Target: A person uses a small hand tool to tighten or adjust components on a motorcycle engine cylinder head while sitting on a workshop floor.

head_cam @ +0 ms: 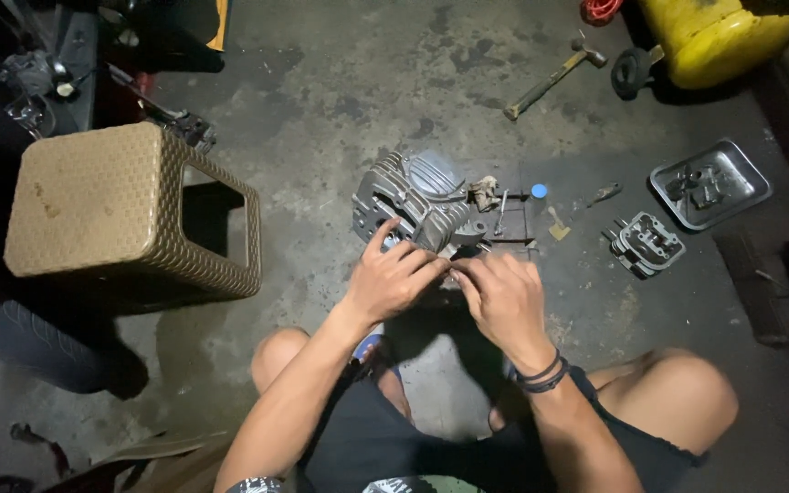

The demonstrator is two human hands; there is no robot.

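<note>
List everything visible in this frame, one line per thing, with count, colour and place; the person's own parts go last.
finned engine cylinder head: 1, grey metal, floor centre, under both hands
stool: 1, tan woven plastic, left
hammer: 1, wooden handle, upper right floor
metal tray: 1, silver, right, holding small parts
smaller finned engine part: 1, grey, beside the tray
blue cap: 1, blue, right of the cylinder head
yellow tank: 1, yellow, top right
black wheel: 1, black, by the tank
concrete floor: 1, grey, stained
wristbands: black, right wrist
left hand: 1, touching the cylinder head
right hand: 1, at the head's near edge
</note>
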